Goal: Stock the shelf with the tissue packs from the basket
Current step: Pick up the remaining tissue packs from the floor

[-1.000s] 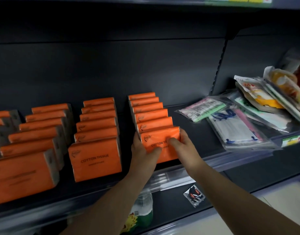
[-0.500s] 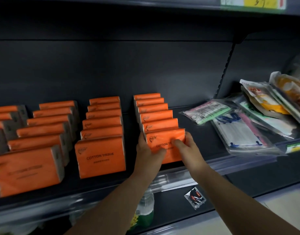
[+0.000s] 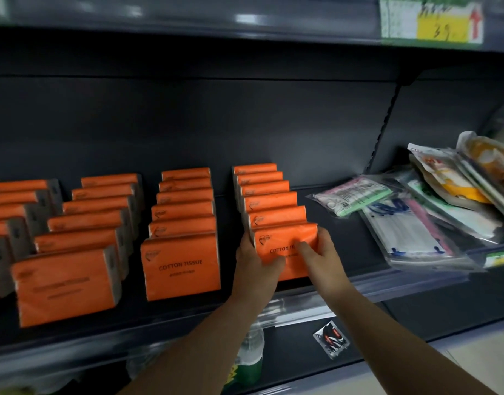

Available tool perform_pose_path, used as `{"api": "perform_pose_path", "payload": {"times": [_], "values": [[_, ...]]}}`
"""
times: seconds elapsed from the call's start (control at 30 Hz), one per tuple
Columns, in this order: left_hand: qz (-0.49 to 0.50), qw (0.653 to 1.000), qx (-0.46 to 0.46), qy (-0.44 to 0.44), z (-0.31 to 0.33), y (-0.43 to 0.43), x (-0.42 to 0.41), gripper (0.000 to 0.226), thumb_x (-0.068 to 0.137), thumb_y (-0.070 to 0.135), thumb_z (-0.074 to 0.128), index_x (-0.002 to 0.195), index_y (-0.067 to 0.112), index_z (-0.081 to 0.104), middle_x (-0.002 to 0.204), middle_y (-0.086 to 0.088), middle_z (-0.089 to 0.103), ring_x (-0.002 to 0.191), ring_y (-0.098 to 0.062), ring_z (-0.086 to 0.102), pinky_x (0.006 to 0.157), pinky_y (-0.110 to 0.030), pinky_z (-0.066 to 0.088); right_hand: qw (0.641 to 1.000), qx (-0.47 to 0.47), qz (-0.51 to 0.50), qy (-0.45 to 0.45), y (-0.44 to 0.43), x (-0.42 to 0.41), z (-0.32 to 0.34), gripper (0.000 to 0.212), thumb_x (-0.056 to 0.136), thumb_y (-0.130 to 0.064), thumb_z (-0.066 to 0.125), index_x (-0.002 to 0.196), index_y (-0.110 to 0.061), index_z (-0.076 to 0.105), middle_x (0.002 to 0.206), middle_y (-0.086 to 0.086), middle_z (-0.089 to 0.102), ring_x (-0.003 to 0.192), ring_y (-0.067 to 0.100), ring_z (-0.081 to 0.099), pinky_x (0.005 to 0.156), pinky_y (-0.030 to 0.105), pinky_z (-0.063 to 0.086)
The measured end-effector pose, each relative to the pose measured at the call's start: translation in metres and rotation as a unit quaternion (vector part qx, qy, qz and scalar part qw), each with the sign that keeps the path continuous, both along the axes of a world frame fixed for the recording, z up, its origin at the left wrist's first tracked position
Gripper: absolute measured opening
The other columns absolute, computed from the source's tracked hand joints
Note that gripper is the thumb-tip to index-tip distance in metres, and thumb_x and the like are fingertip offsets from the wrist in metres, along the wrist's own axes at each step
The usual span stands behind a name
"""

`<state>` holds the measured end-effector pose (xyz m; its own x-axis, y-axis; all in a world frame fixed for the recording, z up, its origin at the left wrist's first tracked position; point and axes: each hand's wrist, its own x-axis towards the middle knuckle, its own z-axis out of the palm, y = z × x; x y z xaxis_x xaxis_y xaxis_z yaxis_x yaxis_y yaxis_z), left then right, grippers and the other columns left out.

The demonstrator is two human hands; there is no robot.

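Both hands are on the front tissue pack [image 3: 285, 242], which stands upright at the head of the right-most row on the shelf [image 3: 356, 246], just behind the front lip. The left hand [image 3: 255, 263] grips its left edge, thumb laid across the orange face. The right hand [image 3: 320, 252] clamps the right edge, fingers [image 3: 324, 236] curled round the side, thumb pressing beside the printed lettering. Five more packs line up behind it, and three other rows of orange packs [image 3: 182, 223] stand to the left. Clear mask packets [image 3: 407, 235] lie to the right, apart from the row. Below, a bottle [image 3: 249, 357] and a small sachet [image 3: 331, 339] sit on the lower shelf.
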<state>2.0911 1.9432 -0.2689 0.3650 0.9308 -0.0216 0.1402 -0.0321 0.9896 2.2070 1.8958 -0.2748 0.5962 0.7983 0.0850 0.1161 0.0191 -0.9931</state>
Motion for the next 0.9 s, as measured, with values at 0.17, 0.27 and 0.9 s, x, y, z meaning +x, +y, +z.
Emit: {"api": "perform_pose_path", "payload": {"times": [0.17,0.27,0.9], "values": [[-0.016,0.998,0.036,0.044,0.004,0.001,-0.006,0.055,0.075,0.008,0.067,0.126,0.017,0.05,0.115,-0.011,0.061,0.107,-0.026,0.059,0.096,-0.044,0.048,0.996,-0.04,-0.029,-0.077,0.0,0.001,0.005,0.057,0.09,-0.017,0.06,0.141,-0.017,0.035,0.136,0.007,0.047,0.12,0.017,0.051,0.102,0.037,0.043],[-0.016,0.995,0.07,0.076,0.011,0.004,-0.012,0.066,0.075,0.004,0.065,0.135,0.018,0.043,0.122,-0.009,0.055,0.112,-0.022,0.056,0.099,-0.031,0.046,0.988,-0.057,-0.041,-0.141,0.0,0.002,0.012,0.067,0.09,-0.017,0.06,0.147,-0.018,0.025,0.143,0.0,0.034,0.117,0.006,0.04,0.095,0.023,0.033],[-0.05,0.848,0.423,0.315,0.088,0.016,-0.127,0.076,0.087,0.02,0.053,0.152,0.017,0.014,0.158,-0.002,0.016,0.145,-0.015,0.012,0.117,-0.025,0.006,0.881,-0.102,-0.015,-0.463,0.011,-0.088,0.084,0.061,0.09,-0.021,0.053,0.146,-0.017,0.031,0.157,0.0,0.021,0.145,0.016,0.017,0.118,0.039,0.009]]}}
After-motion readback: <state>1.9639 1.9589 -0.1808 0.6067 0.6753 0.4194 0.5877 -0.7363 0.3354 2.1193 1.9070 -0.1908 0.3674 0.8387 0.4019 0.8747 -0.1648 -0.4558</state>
